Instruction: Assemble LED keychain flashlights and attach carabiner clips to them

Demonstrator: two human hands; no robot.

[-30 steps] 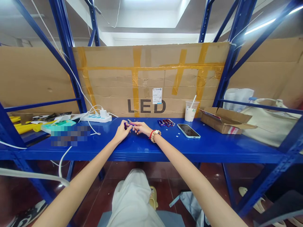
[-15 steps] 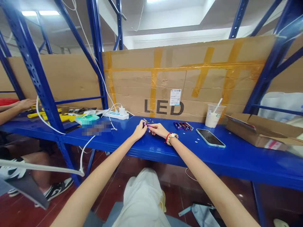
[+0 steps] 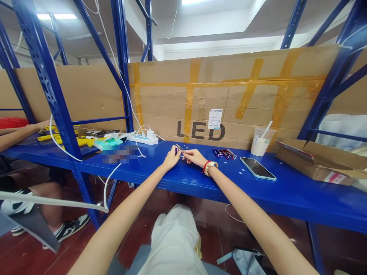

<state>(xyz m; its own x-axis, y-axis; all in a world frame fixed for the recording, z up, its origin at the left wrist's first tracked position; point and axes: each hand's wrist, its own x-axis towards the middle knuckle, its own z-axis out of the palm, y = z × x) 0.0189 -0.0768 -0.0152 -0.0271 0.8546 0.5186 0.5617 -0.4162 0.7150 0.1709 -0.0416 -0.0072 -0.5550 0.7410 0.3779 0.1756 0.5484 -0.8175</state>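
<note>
My left hand (image 3: 171, 158) is closed around a small purple carabiner (image 3: 177, 151), most of it covered by the fingers. Fingertips of my right hand (image 3: 195, 157) pinch at the near side of the same piece, and the two hands almost touch above the blue table. Just beyond them lie a few tiny metal parts (image 3: 187, 148), too small to name. To the right of my right hand rests a pile of purple and red carabiners (image 3: 224, 153).
A phone (image 3: 258, 168), a plastic cup with a straw (image 3: 262, 142) and an open cardboard box (image 3: 315, 162) stand to the right. On the left are a white power strip (image 3: 143, 139) with cables and a green packet (image 3: 108, 143). Another person's arm (image 3: 24, 133) reaches in beyond the blue post.
The whole view has shifted slightly. Both hands stay together at the purple carabiner, with the fingers slightly changed in pose and less of the purple showing between them.
</note>
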